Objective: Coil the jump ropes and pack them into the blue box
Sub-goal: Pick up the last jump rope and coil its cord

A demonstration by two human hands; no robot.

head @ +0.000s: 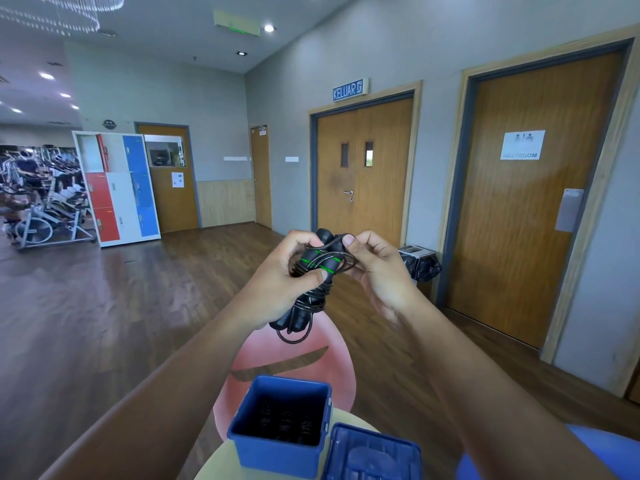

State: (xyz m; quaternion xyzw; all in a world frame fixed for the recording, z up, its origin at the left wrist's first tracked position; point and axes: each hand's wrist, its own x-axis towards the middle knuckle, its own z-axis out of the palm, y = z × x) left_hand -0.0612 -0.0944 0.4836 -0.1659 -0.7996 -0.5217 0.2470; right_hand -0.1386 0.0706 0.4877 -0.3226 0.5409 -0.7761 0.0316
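Note:
I hold a black jump rope (313, 296) with green rings on its two handles, raised at chest height. Its cord is wound around the paired handles, with a small loop hanging below. My left hand (287, 271) grips the bundle around the middle. My right hand (374, 265) pinches a loop of the cord at the top of the handles. Below, the open blue box (280, 452) stands on a round pale table (221, 459), with dark coiled ropes lying inside it. The blue lid (372, 452) lies flat to the right of the box.
A pink chair (277, 358) stands just beyond the table. A bin with a black bag (420, 263) sits by the wooden doors on the right. Coloured lockers (119, 187) and exercise bikes (41, 209) are far off to the left, across wooden floor.

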